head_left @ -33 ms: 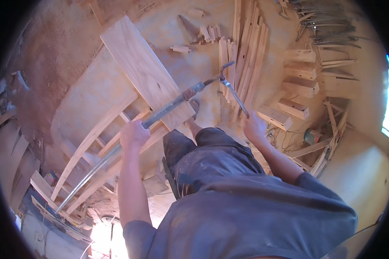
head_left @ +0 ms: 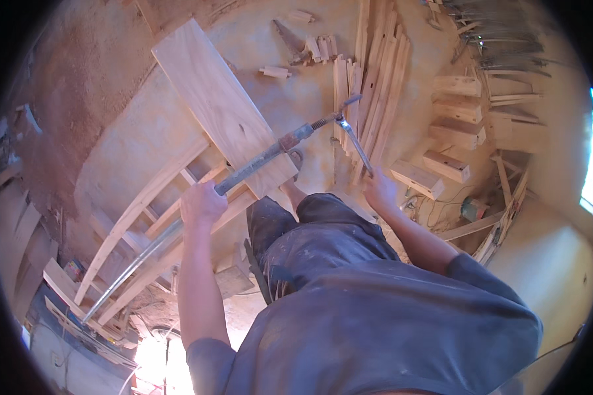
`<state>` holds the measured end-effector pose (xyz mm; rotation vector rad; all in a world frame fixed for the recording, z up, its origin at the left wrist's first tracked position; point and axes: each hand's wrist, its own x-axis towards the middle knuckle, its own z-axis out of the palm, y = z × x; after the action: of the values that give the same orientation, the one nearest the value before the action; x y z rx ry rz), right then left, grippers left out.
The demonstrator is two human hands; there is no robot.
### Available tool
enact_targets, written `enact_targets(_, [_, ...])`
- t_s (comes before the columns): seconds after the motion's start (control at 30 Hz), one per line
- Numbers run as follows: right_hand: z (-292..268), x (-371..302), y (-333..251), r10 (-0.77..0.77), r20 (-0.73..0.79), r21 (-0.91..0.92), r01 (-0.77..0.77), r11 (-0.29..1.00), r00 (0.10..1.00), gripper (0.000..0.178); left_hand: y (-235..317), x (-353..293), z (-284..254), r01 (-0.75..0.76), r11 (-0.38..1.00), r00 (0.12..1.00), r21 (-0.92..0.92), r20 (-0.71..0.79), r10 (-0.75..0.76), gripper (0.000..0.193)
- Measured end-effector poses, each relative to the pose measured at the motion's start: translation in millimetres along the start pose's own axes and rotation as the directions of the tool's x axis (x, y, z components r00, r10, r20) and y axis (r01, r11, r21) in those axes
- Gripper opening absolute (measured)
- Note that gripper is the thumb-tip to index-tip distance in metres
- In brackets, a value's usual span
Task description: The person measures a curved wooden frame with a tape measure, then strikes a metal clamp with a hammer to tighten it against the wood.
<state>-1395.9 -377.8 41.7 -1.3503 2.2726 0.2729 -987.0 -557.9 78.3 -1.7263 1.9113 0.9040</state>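
My left hand (head_left: 203, 203) is closed round the bar of a long metal bar clamp (head_left: 254, 163). The clamp runs slantwise over the near end of a wide pale board (head_left: 214, 99), its threaded screw and cross handle (head_left: 351, 101) sticking out past the board to the right. In my right hand (head_left: 380, 189) is the lower end of a slim silver wrench (head_left: 356, 141), whose head meets the screw end of the clamp. Beneath the board and my left hand stretches a wooden frame (head_left: 145, 191) of long rails with crosspieces.
Long timber strips (head_left: 382, 85) lie beyond my right hand. Several mortised wooden blocks (head_left: 417, 180) stand to the right, with a row of metal clamps (head_left: 510, 39) farther back. A handsaw (head_left: 287, 38) and short offcuts (head_left: 275, 72) rest on the floor ahead.
My right hand has shifted slightly left with the wrench's lower end. The cross handle's tip sits slightly lower and farther right. My left hand keeps its hold on the clamp bar.
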Motion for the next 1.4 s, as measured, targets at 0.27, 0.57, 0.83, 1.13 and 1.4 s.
enact_targets(0.27, [124.1,241.5,4.5,-0.274,0.257,0.637,0.051,0.770,0.927,0.017,-2.1,10.1,6.8,-0.017,1.000,1.000,0.001,-0.012,0.017,0.020])
enact_targets(0.57, [-153.0,272.5,0.4,-0.773,-0.243,-0.469,0.627,0.622,0.586,0.040,-8.4,9.6,13.3,-0.031,1.000,0.997,-0.003,-0.068,0.031,0.016])
enact_targets(0.83, [-234.9,141.6,-63.3,-0.408,0.235,-0.329,0.467,0.821,0.882,0.034,-7.0,3.3,12.9,-0.023,0.999,0.994,-0.036,-0.103,0.019,0.015])
enact_targets(1.13, [-103.0,101.8,-58.8,-0.031,0.021,0.713,0.007,0.701,0.999,0.009,-4.4,5.0,13.2,-0.019,0.998,0.996,-0.054,-0.083,0.014,0.014])
enact_targets(1.4, [-118.3,105.9,-125.1,-0.172,-0.274,-0.014,0.175,0.984,0.946,0.020,-6.6,-0.1,6.2,0.011,0.999,0.998,-0.052,-0.056,-0.014,0.017])
